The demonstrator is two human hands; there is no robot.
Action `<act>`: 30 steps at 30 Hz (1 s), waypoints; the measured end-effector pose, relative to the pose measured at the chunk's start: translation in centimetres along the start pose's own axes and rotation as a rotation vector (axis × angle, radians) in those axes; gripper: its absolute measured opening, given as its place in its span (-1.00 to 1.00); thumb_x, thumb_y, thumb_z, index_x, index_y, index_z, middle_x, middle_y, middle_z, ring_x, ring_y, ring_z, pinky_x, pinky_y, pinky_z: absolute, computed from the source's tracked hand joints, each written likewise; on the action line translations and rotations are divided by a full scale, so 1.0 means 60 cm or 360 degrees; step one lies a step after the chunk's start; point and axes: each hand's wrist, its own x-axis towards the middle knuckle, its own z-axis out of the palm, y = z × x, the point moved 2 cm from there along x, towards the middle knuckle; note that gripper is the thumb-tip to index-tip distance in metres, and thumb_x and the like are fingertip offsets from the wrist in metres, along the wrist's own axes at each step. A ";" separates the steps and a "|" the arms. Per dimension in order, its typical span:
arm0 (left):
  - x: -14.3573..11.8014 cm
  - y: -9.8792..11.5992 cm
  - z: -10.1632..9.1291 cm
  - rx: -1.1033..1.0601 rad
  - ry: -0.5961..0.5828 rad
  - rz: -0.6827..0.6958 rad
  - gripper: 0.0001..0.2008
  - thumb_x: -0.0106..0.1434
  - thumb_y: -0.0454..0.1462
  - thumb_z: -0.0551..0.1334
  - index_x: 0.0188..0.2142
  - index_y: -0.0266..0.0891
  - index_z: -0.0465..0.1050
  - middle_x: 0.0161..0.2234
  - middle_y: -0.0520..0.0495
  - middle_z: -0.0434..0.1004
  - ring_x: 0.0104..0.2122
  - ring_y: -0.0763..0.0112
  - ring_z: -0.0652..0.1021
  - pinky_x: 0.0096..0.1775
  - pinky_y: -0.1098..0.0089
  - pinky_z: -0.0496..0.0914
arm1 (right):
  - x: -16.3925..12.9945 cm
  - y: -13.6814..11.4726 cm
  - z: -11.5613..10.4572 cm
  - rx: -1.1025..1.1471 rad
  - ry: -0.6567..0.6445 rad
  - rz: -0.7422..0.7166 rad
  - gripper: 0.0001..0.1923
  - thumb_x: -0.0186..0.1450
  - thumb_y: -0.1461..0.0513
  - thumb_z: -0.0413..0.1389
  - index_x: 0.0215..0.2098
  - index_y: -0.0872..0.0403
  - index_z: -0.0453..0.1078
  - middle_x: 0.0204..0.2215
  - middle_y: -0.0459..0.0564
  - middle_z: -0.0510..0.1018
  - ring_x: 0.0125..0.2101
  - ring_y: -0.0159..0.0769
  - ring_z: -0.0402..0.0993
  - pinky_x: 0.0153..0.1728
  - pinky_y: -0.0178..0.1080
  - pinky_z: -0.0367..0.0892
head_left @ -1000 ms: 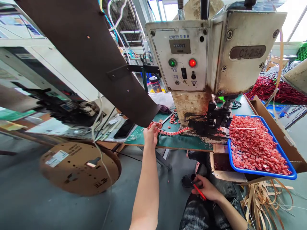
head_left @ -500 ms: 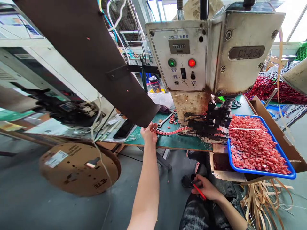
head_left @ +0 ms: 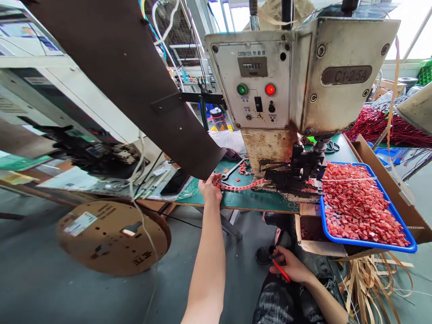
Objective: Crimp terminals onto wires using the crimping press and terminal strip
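While outstretched, left hand (head_left: 209, 189) pinching red strip (head_left: 243, 185), arm straight.

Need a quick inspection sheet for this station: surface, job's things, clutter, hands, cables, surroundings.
Surface: green bench mat, worn, partly covered.
Job's things: red terminal strip runs from the left hand into the press; blue tray heaped with red pieces.
Clutter: loose red pieces on the mat; paper strips on the floor.
Hands: left hand grips the strip end at the mat edge; right hand rests on the lap, holding a red-handled tool.
Cables: wires hang above left; red wire bundle behind the tray.
Surroundings: cardboard reel on the floor; large brown reel overhead.
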 end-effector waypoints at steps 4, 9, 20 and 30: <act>0.006 -0.003 -0.003 0.0019 -0.0012 0.0013 -0.80 0.06 -0.34 0.36 -0.39 -0.19 0.32 -0.51 0.13 0.44 -0.45 0.48 0.59 -0.22 0.40 0.51 | 0.000 0.001 0.000 0.0003 0.0017 -0.0003 -0.48 0.04 0.05 0.41 -0.24 0.00 0.21 -0.50 -0.28 0.43 -0.62 -0.54 0.22 -0.61 -0.41 0.10; 0.008 -0.006 -0.007 0.0039 -0.0017 0.0032 -0.79 0.04 -0.33 0.36 -0.39 -0.18 0.32 -0.50 0.12 0.45 -0.44 0.47 0.60 -0.24 0.40 0.52 | -0.001 0.000 0.000 0.0011 -0.0002 -0.0002 -0.48 0.05 0.04 0.41 -0.24 -0.01 0.20 -0.51 -0.28 0.43 -0.64 -0.54 0.20 -0.61 -0.40 0.11; 0.006 -0.005 -0.005 0.0069 -0.0025 0.0057 -0.80 0.05 -0.31 0.35 -0.39 -0.18 0.33 -0.51 0.12 0.44 -0.45 0.45 0.60 -0.25 0.38 0.53 | 0.003 0.004 0.000 0.0005 0.0001 -0.0015 -0.45 0.03 0.03 0.41 -0.25 0.00 0.19 -0.49 -0.27 0.43 -0.65 -0.53 0.23 -0.64 -0.40 0.10; 0.004 -0.004 -0.004 0.0038 -0.0001 0.0022 -0.84 0.07 -0.36 0.32 -0.38 -0.19 0.35 -0.49 0.10 0.44 -0.44 0.46 0.59 -0.22 0.37 0.51 | 0.001 0.003 0.000 0.0018 -0.0034 0.0002 -0.46 0.06 0.01 0.39 -0.24 -0.02 0.17 -0.53 -0.30 0.40 -0.67 -0.54 0.21 -0.66 -0.41 0.10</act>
